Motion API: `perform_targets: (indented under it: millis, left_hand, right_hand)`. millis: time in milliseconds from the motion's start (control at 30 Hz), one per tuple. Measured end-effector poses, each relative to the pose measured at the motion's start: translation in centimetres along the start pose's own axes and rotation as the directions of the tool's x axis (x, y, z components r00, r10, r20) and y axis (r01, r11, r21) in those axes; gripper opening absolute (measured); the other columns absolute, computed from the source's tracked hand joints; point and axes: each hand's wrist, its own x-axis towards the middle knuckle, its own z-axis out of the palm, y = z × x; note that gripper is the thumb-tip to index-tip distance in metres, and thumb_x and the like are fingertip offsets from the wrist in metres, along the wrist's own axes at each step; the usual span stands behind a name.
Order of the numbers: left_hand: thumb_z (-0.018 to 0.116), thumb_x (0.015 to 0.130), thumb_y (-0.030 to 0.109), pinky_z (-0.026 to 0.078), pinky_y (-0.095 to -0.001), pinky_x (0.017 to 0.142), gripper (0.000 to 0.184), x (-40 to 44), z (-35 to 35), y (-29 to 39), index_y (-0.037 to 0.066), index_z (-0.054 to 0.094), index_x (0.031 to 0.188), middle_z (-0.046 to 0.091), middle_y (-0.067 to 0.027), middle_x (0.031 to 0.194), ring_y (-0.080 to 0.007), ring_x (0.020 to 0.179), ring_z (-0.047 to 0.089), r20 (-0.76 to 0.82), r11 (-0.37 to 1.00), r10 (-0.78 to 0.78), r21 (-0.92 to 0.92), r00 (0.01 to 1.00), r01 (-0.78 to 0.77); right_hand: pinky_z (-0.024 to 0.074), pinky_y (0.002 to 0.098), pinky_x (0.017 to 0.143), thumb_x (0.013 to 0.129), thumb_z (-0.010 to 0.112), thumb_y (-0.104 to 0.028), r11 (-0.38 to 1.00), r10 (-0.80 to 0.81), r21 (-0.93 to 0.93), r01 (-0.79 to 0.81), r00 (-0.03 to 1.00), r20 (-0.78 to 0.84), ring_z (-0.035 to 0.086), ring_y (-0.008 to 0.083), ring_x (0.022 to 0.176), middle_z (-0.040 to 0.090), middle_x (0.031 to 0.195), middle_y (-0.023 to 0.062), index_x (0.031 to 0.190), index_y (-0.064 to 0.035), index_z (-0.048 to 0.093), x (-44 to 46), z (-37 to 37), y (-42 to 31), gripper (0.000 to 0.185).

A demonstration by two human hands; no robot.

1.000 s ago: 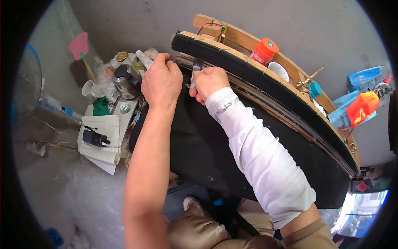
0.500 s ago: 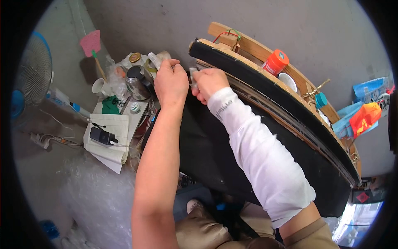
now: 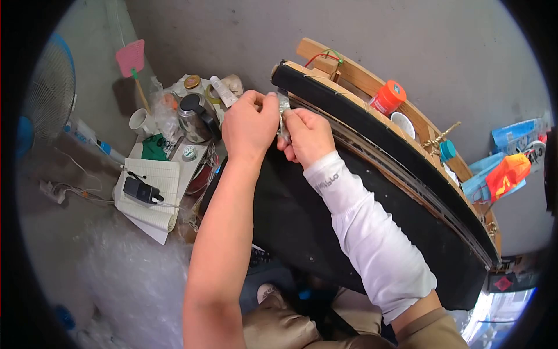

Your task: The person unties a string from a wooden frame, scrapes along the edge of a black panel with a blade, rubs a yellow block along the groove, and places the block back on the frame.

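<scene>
A curved wooden frame with a black padded edge (image 3: 372, 134) runs from the upper middle down to the right, above a black cloth surface (image 3: 302, 215). At its left end, my left hand (image 3: 250, 125) has its fingers closed beside a small strip of shiny, greyish clear material (image 3: 283, 104). My right hand (image 3: 308, 134), at the end of a white sleeve, is pinched on the lower part of that strip. The two hands are close together. What my left fingers hold, if anything, is hidden.
At the left, a small table bears a steel kettle (image 3: 195, 119), a white cup (image 3: 141, 121), an open notebook (image 3: 160, 192) and a black device (image 3: 141, 189). A fan (image 3: 49, 93) stands far left. An orange-lidded jar (image 3: 388, 96) rests on the frame.
The view has shifted, so the frame sits lower and further right. My hands have come closer together, and the shiny strip now shows between them.
</scene>
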Motion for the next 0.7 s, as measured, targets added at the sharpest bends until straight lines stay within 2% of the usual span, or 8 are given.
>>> perform_targets:
  millis: [67, 133, 267, 300, 467, 500, 633, 700]
  left_hand:
    - [0.061, 0.084, 0.041, 0.051, -0.0386, 0.074, 0.038, -0.4, -0.3, 0.1, 0.005, 0.072, 0.086, 0.071, -0.0130, 0.075, -0.0308, 0.079, 0.069, 0.004, 1.000, 0.018, 0.013, 1.000, -0.018]
    - [0.062, 0.084, 0.041, 0.051, -0.0374, 0.072, 0.039, -0.4, -0.8, 0.3, 0.004, 0.072, 0.087, 0.070, -0.0120, 0.073, -0.0285, 0.074, 0.068, 0.204, 0.998, -0.032, 0.064, 0.978, 0.020]
    - [0.059, 0.087, 0.037, 0.050, -0.0362, 0.070, 0.035, 0.7, -0.2, -1.7, 0.004, 0.072, 0.089, 0.069, -0.0108, 0.071, -0.0229, 0.070, 0.066, 0.291, 0.949, -0.064, -0.278, 0.955, 0.148]
    - [0.059, 0.087, 0.037, 0.050, -0.0362, 0.070, 0.035, 0.9, 0.0, -2.1, 0.004, 0.072, 0.089, 0.069, -0.0108, 0.071, -0.0229, 0.070, 0.066, 0.289, 0.949, -0.065, -0.278, 0.955, 0.149]
    - [0.050, 0.095, 0.033, 0.050, -0.0434, 0.078, 0.035, 1.8, 0.7, -3.4, 0.003, 0.067, 0.098, 0.070, -0.0149, 0.079, -0.0331, 0.083, 0.068, 0.053, 0.997, 0.042, -0.064, 0.998, -0.039]
    - [0.045, 0.098, 0.032, 0.048, -0.0475, 0.082, 0.034, 0.8, -0.5, -1.3, 0.003, 0.063, 0.097, 0.070, -0.0198, 0.087, -0.0401, 0.091, 0.066, 0.088, 1.000, -0.004, 0.019, 0.996, 0.003]
    - [0.045, 0.098, 0.032, 0.048, -0.0494, 0.082, 0.034, 0.9, 0.1, -1.1, 0.003, 0.062, 0.096, 0.068, -0.0230, 0.091, -0.0430, 0.092, 0.064, 0.020, 0.973, 0.108, 0.202, 0.994, -0.110]
    - [0.046, 0.097, 0.032, 0.048, -0.0503, 0.081, 0.034, 0.9, 0.0, -0.4, 0.003, 0.063, 0.096, 0.068, -0.0246, 0.092, -0.0443, 0.094, 0.063, 0.118, 0.950, 0.066, 0.297, 0.991, -0.099]
  right_hand:
    - [0.0374, 0.0274, 0.036, 0.100, 0.051, -0.024, 0.998, -0.026, 0.049, 0.028, 0.999, -0.035, 0.051, 0.0121, 0.039, 0.060, 0.058, 0.0075, 0.084, -0.0004, 0.061, 0.1, 0.1, 0.2, 0.030]
    - [0.0386, 0.0263, 0.036, 0.101, 0.050, -0.025, 1.000, 0.030, 0.008, -0.029, 0.996, -0.079, 0.052, 0.0122, 0.040, 0.060, 0.058, 0.0065, 0.088, 0.0004, 0.061, 0.7, 0.5, 0.1, 0.031]
    - [0.0446, 0.0259, 0.040, 0.102, 0.046, -0.023, 0.999, -0.018, -0.034, 0.020, 0.999, 0.038, 0.057, 0.0124, 0.046, 0.063, 0.066, 0.0073, 0.101, 0.0026, 0.061, 0.4, -0.1, 0.5, 0.029]
    - [0.0466, 0.0258, 0.042, 0.101, 0.048, -0.021, 0.999, -0.019, -0.033, 0.022, 0.996, 0.086, 0.060, 0.0126, 0.051, 0.066, 0.074, 0.0094, 0.112, 0.0039, 0.059, 0.1, -0.4, 0.4, 0.029]
    - [0.0503, 0.0260, 0.053, 0.097, 0.056, -0.014, 0.972, -0.122, -0.177, 0.156, 0.975, 0.187, 0.063, 0.0128, 0.059, 0.069, 0.081, 0.0095, 0.125, 0.0040, 0.054, -5.0, -3.1, 0.2, 0.033]
    - [0.0508, 0.0257, 0.056, 0.097, 0.056, -0.014, 0.967, -0.134, -0.191, 0.168, 0.975, 0.180, 0.063, 0.0123, 0.061, 0.069, 0.082, 0.0092, 0.124, 0.0036, 0.054, -6.7, -4.3, 0.4, 0.032]
    - [0.0518, 0.0239, 0.059, 0.096, 0.058, -0.010, 0.931, -0.186, -0.309, 0.195, 0.981, 0.060, 0.064, 0.0105, 0.065, 0.070, 0.085, 0.0091, 0.118, 0.0027, 0.059, -12.7, -9.2, 2.2, 0.026]
    - [0.0521, 0.0233, 0.059, 0.095, 0.058, -0.007, 0.913, -0.203, -0.359, 0.193, 0.979, 0.011, 0.064, 0.0104, 0.066, 0.070, 0.084, 0.0091, 0.114, 0.0025, 0.062, -14.5, -10.9, 2.8, 0.021]
